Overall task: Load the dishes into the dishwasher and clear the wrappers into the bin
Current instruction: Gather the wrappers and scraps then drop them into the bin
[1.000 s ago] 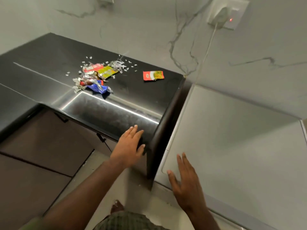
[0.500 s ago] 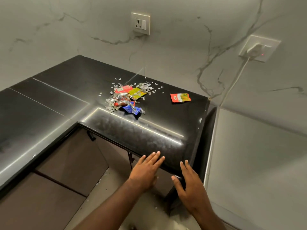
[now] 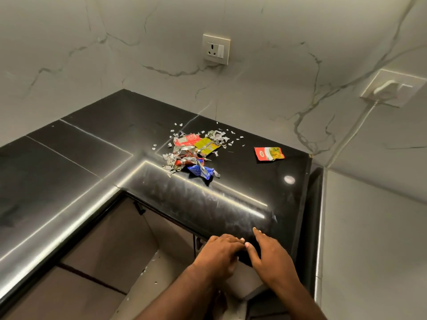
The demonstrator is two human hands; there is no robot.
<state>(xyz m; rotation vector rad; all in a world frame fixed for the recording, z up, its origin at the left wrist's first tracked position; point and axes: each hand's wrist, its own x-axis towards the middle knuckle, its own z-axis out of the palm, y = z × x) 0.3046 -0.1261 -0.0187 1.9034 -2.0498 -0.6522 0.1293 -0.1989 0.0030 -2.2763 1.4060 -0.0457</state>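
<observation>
Marble-veined walls back a glossy black L-shaped counter (image 3: 97,172), where a heap of crumpled foil and coloured plastic wrappers (image 3: 193,155) lies among torn scraps, with a flat red sachet (image 3: 269,153) well apart to its right. Nothing looks binned yet; no dishes, dishwasher or bin show. At the counter's near edge the left hand (image 3: 219,255) curls loosely, holding nothing; the right hand (image 3: 269,257) lies spread, fingers straight.

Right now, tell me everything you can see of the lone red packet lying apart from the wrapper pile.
The red packet is a small, flat, glossy sachet, red on its left part with a yellow-green picture on the right. Its edges look crumpled. It lies flat on the black countertop, right of the wrapper pile and clear of it. Neither hand touches it.
</observation>
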